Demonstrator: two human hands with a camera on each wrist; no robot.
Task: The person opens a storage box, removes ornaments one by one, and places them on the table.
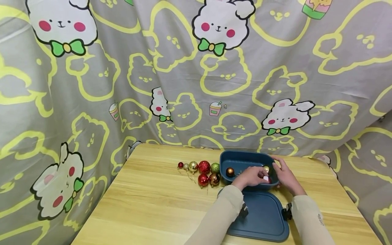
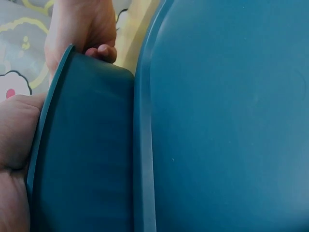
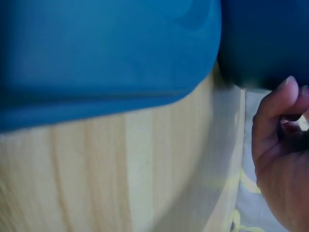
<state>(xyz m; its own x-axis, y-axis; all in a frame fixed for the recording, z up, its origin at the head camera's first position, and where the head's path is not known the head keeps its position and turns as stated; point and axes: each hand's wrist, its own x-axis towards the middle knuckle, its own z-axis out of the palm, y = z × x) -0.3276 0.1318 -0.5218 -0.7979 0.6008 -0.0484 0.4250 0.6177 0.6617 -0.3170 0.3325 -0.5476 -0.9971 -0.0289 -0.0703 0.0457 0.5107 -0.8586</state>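
1. Head view: both hands are meeting over the blue bin (image 1: 245, 157) on the counter (image 1: 153, 204); the left hand (image 1: 251, 176) is pinching a small white piece, and the right hand (image 1: 283, 175) is curling beside a gold bauble (image 1: 266, 168). Likely emptying the bin; next, lifting the bauble toward the row of ornaments (image 1: 203, 172).
2. Left wrist view: the bin is touching its lid (image 2: 227, 116).
3. Right wrist view: the right hand's fingers (image 3: 275, 121) are bending near the bin's corner.

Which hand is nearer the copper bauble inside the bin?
Left. The left hand reaches over the bin just right of the copper bauble; the right hand is at the bin's far right rim.
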